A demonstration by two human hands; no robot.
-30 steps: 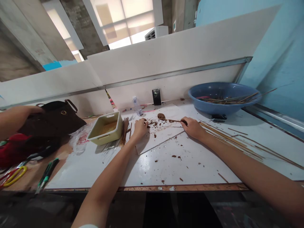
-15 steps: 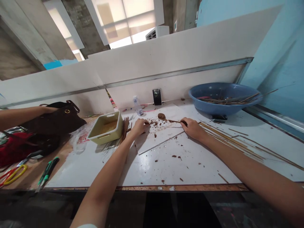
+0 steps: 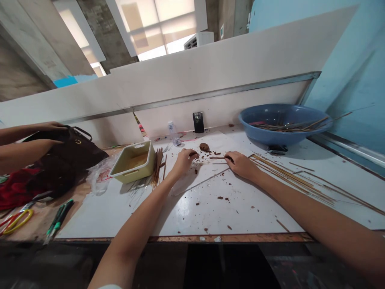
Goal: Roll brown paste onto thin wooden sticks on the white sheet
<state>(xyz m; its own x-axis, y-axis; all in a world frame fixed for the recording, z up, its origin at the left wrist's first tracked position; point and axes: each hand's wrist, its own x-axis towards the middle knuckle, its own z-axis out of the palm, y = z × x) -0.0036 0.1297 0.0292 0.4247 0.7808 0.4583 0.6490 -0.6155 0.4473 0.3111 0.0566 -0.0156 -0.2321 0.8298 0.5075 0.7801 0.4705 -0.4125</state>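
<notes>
Your right hand [image 3: 242, 165] pinches a thin brown stick [image 3: 217, 157]. Your left hand [image 3: 183, 162] curls nearby; I cannot tell if it grasps anything.

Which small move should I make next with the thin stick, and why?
Probably reach your left hand over to the brown lump. It lies just beyond the tip of the thin stick, which your right hand seems to hold against the white board, and your left hand is close by.
</notes>
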